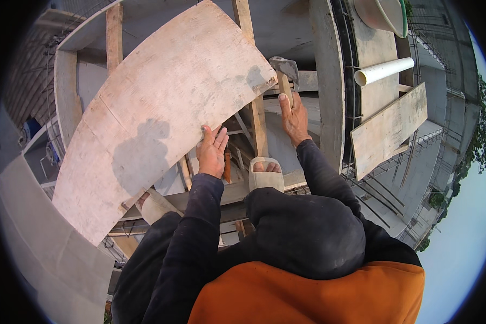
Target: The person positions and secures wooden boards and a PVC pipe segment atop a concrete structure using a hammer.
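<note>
A large, pale plywood panel (162,86) with a curved edge lies slanted across timber battens (258,127). My left hand (211,148) is at the panel's lower right edge, fingers straight and apart, thumb near or against the edge. My right hand (293,119) grips the wooden handle of a hammer-like tool (283,69) whose metal head is beside the panel's right corner. My sandalled right foot (266,170) is between my hands; my left foot (157,205) is at the panel's lower edge. An orange object (227,167), too hidden to name, is under my left hand.
A concrete wall edge (329,86) runs along the right, with a white pipe (383,71), a loose board (389,129), a pale bucket (378,16) and rebar (378,197) beyond it. A curved concrete ledge (59,227) bends along the left. Trees (478,119) show at the far right.
</note>
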`<action>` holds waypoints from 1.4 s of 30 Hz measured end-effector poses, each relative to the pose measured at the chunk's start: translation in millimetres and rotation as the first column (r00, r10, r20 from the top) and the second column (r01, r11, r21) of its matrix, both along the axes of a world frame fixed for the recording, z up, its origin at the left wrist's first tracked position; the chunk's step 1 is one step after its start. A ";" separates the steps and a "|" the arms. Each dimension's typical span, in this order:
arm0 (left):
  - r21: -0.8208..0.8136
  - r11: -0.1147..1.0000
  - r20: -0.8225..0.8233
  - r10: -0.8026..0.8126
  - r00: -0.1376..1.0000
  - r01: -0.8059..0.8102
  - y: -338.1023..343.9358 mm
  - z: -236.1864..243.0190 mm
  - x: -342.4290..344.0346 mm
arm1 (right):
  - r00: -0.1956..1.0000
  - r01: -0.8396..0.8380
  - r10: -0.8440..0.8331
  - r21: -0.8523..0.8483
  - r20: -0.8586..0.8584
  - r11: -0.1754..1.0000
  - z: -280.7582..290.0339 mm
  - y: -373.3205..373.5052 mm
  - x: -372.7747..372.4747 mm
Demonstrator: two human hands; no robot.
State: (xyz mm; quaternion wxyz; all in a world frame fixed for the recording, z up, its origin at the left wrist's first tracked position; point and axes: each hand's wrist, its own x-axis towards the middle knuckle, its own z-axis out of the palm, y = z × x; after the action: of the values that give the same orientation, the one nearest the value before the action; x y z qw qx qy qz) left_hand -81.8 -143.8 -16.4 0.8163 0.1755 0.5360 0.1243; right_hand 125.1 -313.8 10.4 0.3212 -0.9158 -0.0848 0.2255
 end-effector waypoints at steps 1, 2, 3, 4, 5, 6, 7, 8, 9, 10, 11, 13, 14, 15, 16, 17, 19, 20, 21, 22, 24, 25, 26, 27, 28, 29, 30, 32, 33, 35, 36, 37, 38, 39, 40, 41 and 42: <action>0.007 1.000 0.011 -0.001 1.000 0.001 -0.5 -1.0 -0.6 | 0.999 0.008 -0.011 0.057 0.045 0.998 3.8 1.4 -5.5; 0.014 1.000 0.022 -0.001 1.000 0.001 -0.7 -1.7 -2.1 | 0.996 0.014 -0.024 0.114 0.088 0.993 5.6 1.8 -8.9; 0.021 1.000 0.031 -0.001 1.000 0.001 -1.0 -2.8 -3.1 | 0.995 0.026 -0.037 0.127 0.089 0.992 4.4 0.9 -9.7; 0.015 1.000 0.026 -0.007 1.000 0.006 -1.2 -3.0 -2.4 | 0.994 0.041 -0.054 0.139 0.091 0.989 0.8 -2.6 -11.3; 0.010 1.000 0.021 -0.012 1.000 0.012 -1.2 -3.3 -1.3 | 0.993 0.056 -0.071 0.151 0.092 0.987 -3.8 -6.0 -13.0; 0.004 1.000 0.015 -0.017 1.000 0.017 -1.4 -3.3 -0.5 | 0.995 0.038 -0.046 0.081 0.089 0.996 -13.4 -8.3 -12.7; -0.006 1.000 0.002 -0.015 1.000 0.015 -1.5 -2.8 1.6 | 0.996 0.021 -0.022 0.010 0.087 1.000 -20.6 -5.7 -8.5; -0.016 1.000 -0.011 -0.014 1.000 0.014 -2.1 -1.9 3.8 | 0.996 0.004 0.001 -0.060 0.084 0.998 -25.5 -6.3 -5.1; -0.026 1.000 -0.024 -0.013 1.000 0.013 -2.6 -1.2 6.5 | 0.997 0.029 -0.026 -0.041 0.066 0.999 -26.7 -12.1 -1.0; -0.010 1.000 -0.010 -0.002 1.000 0.002 0.8 -4.2 5.4 | 0.998 0.044 -0.043 -0.011 0.035 0.999 -19.2 -3.5 2.3; -0.005 1.000 0.002 0.001 1.000 -0.001 0.8 -5.9 0.4 | 0.998 0.066 -0.066 0.006 0.000 0.998 -11.1 -0.8 -1.1; 0.001 1.000 0.034 -0.017 0.999 0.017 0.3 -7.2 -5.2 | 0.996 0.093 -0.093 0.048 -0.004 0.994 -2.7 -0.2 -11.4; 0.002 0.999 0.055 -0.038 0.998 0.038 1.0 -6.8 -6.6 | 0.994 0.107 -0.107 0.068 0.000 0.992 -0.7 -0.8 -12.8; 0.005 0.998 0.075 -0.058 0.995 0.058 1.4 -6.8 -7.3 | 0.995 0.093 -0.094 0.059 0.031 0.994 -2.9 -1.4 -12.7; -0.001 0.998 0.071 -0.059 0.996 0.059 1.0 -5.7 -6.1 | 0.995 0.081 -0.084 0.048 0.062 0.996 -7.3 -4.3 -13.2; -0.006 0.998 0.066 -0.060 0.996 0.060 0.6 -4.9 -4.5 | 0.993 0.069 -0.072 0.037 0.094 0.997 -11.4 -7.4 -13.0; -0.017 0.997 0.061 -0.068 0.996 0.069 1.0 -2.5 -2.0 | 0.999 0.025 -0.020 -0.099 0.050 0.995 -17.3 -7.8 -4.4; -0.023 0.997 0.061 -0.075 0.995 0.077 1.9 -0.9 -1.1 | 1.000 -0.001 0.006 -0.162 0.026 0.987 -18.7 -5.8 -0.4; -0.029 0.996 0.061 -0.083 0.995 0.085 2.9 0.2 0.5 | 0.999 0.028 -0.025 -0.101 0.034 0.995 -18.7 -5.8 2.5; -0.018 0.996 0.057 -0.083 0.995 0.084 3.2 0.3 -1.8 | 0.998 0.054 -0.053 -0.043 0.030 0.998 -12.0 -2.5 1.2; 0.005 0.997 0.049 -0.081 0.995 0.081 4.4 -0.4 -4.5 | 0.997 0.060 -0.061 0.038 0.050 0.998 -3.2 1.7 -7.7; -0.002 0.997 0.051 -0.082 0.995 0.082 2.2 -1.7 -1.8 | 0.999 0.031 -0.030 -0.033 0.040 0.999 -5.8 -1.0 -6.0; -0.007 0.997 0.052 -0.080 0.995 0.080 2.3 -3.5 -0.9 | 1.000 -0.001 0.004 -0.101 0.026 0.995 -12.6 -0.7 -3.2; -0.010 0.997 0.053 -0.076 0.996 0.077 0.9 -4.5 -0.6 | 0.999 -0.034 0.036 -0.167 0.010 0.985 -17.1 -3.6 -1.2; -0.017 0.997 0.051 -0.075 0.996 0.076 3.5 -3.3 0.6 | 1.000 -0.015 0.016 -0.149 0.009 0.989 -15.7 0.1 0.8; -0.024 0.997 0.049 -0.072 0.996 0.074 4.1 -1.1 0.6 | 1.000 0.004 -0.003 -0.130 0.006 0.991 -12.5 1.0 2.6; -0.031 0.997 0.047 -0.068 0.997 0.070 4.2 1.0 0.7 | 1.000 0.021 -0.020 -0.112 0.003 0.993 -9.4 2.2 4.4; -0.031 0.997 0.043 -0.074 0.996 0.075 1.4 0.7 -1.1 | 0.999 -0.039 0.041 -0.165 0.012 0.986 -14.5 -4.8 6.2; -0.025 0.997 0.047 -0.070 0.996 0.071 0.9 -0.7 1.1 | 0.997 -0.073 0.079 -0.186 0.023 0.980 -16.9 -6.6 12.8; -0.009 0.997 0.043 -0.081 0.996 0.081 2.6 -3.9 -2.4 | 0.994 -0.105 0.097 -0.159 -0.054 0.982 4.7 9.5 30.7; 0.015 0.996 0.049 -0.083 0.995 0.083 1.6 -6.7 -5.9 | 0.990 -0.115 0.101 -0.158 -0.096 0.981 20.5 22.0 37.3; 0.029 0.996 0.063 -0.092 0.994 0.090 -1.3 -9.4 -4.7 | 0.990 -0.137 0.133 -0.090 -0.050 0.986 34.7 39.7 47.8; 0.043 0.997 0.047 -0.060 0.997 0.058 -0.6 -11.2 -4.6 | 0.986 -0.165 0.165 -0.019 -0.007 0.986 46.1 63.3 59.0; 0.051 0.998 0.027 -0.028 0.999 0.026 -1.0 -12.5 -7.1 | 0.980 -0.195 0.194 0.048 0.032 0.980 56.7 86.6 67.7; 0.052 0.999 0.008 -0.002 1.000 0.001 -3.1 -12.7 -8.0 | 0.966 -0.248 0.243 0.051 0.086 0.967 65.9 110.7 80.0; 0.047 0.999 0.009 -0.013 1.000 0.012 -5.2 -11.5 -6.6 | 0.948 -0.296 0.287 0.048 0.141 0.954 74.2 134.6 95.2; 0.050 0.999 0.003 -0.021 1.000 0.020 -3.7 -10.3 -7.3 | 0.931 -0.351 0.345 0.034 0.120 0.936 78.5 157.9 106.9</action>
State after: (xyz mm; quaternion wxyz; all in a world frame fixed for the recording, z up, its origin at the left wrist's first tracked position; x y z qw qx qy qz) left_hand -89.1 -147.4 -26.7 0.8139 0.2009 0.5295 0.1295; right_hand 232.0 -155.9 88.9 0.2961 -0.8883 -0.2699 0.2247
